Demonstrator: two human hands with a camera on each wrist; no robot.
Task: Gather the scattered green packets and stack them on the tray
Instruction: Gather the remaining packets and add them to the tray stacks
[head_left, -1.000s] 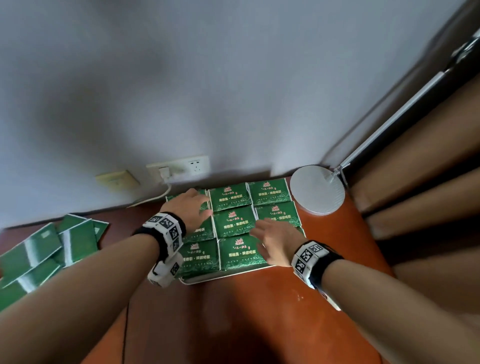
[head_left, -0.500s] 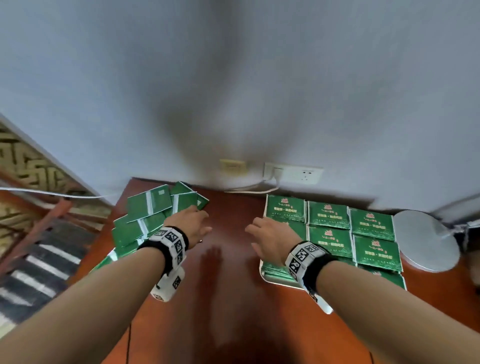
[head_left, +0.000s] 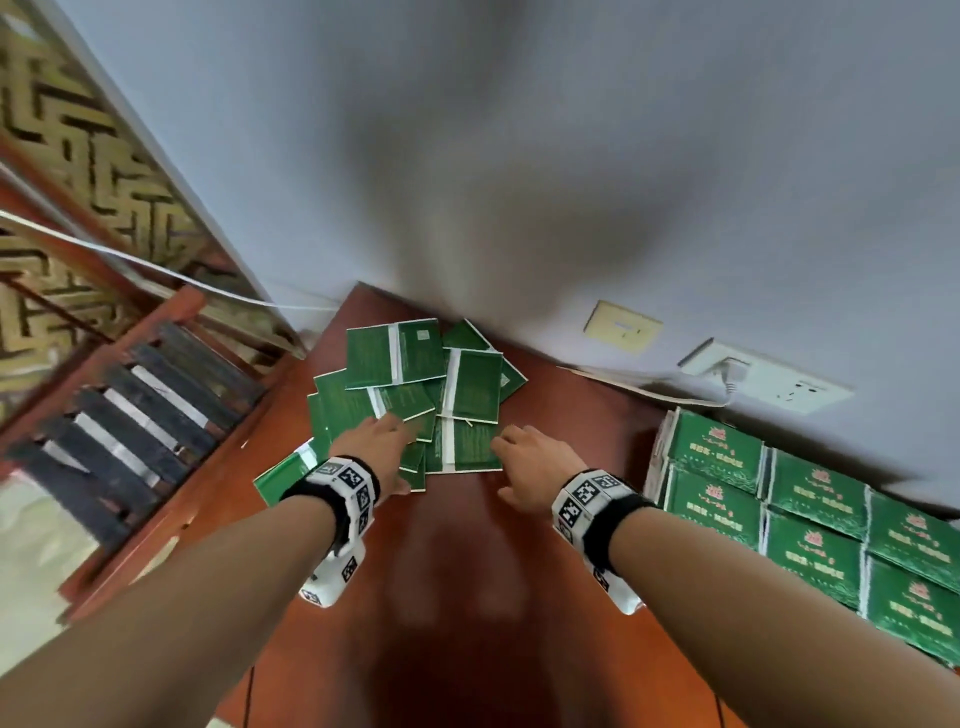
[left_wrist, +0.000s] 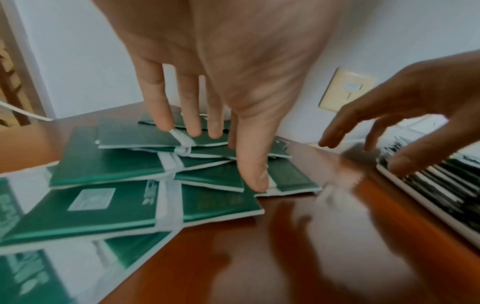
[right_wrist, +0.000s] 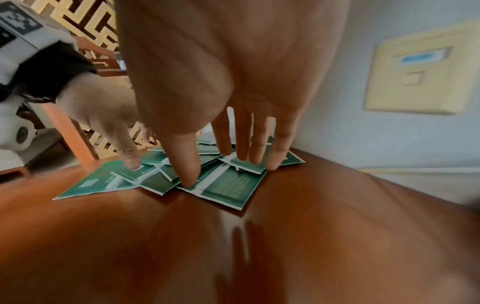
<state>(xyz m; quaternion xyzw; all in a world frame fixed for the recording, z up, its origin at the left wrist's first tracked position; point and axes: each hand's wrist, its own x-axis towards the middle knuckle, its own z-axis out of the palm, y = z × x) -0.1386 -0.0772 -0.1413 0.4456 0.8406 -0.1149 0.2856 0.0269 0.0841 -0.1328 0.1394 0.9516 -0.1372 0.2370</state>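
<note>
Over the loose pile of packets (head_left: 415, 395) my left hand (head_left: 382, 449) has arrived with fingers straight and spread, tips just above or touching the top packets; I cannot tell which. My right hand (head_left: 535, 475) hangs beside it, fingers loosely fanned at the pile's near right corner, holding nothing. A second ago both hands were on the tray (left_wrist: 426, 197), so I have swung away from the filled grid to fetch more. I judge the next pickup is about to begin. Left of the pile, the worktop (head_left: 467, 597) ends at its edge, with a stair rail (head_left: 130, 374) beyond, and one packet sits close to that edge. Behind the pile is the wall (head_left: 519, 156). Right of the pile lies bare wood as far as the tray, a free path for carrying.
</note>
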